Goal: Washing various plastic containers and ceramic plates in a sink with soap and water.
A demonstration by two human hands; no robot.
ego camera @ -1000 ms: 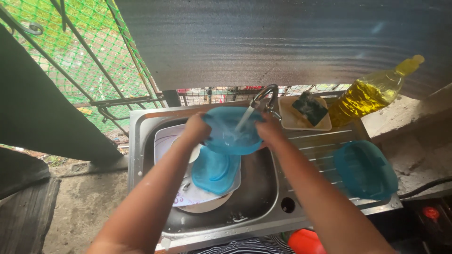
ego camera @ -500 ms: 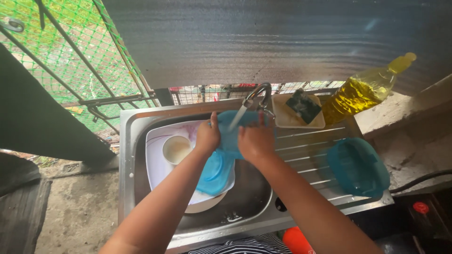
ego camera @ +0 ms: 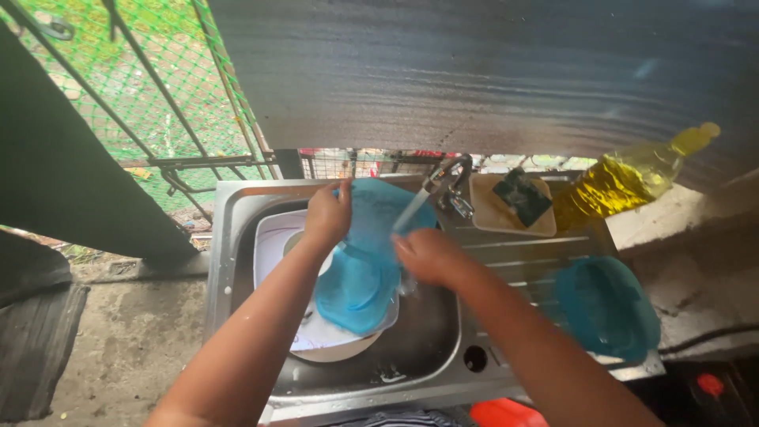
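A blue plastic bowl (ego camera: 379, 217) is being held tilted over the steel sink (ego camera: 237, 198), under water running from the tap (ego camera: 447, 178). The left hand (ego camera: 328, 213) is gripping its left rim, fingers curled over the edge. The right hand (ego camera: 427, 255) is pressing against its lower right side; its finger grip cannot be told. Another blue bowl (ego camera: 356, 292) is lying below on white plates (ego camera: 273, 245).

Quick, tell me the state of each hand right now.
Left hand: closed on the rim of the blue plastic lid under the tap.
Right hand: on the same lid's lower edge; grip cannot be told.
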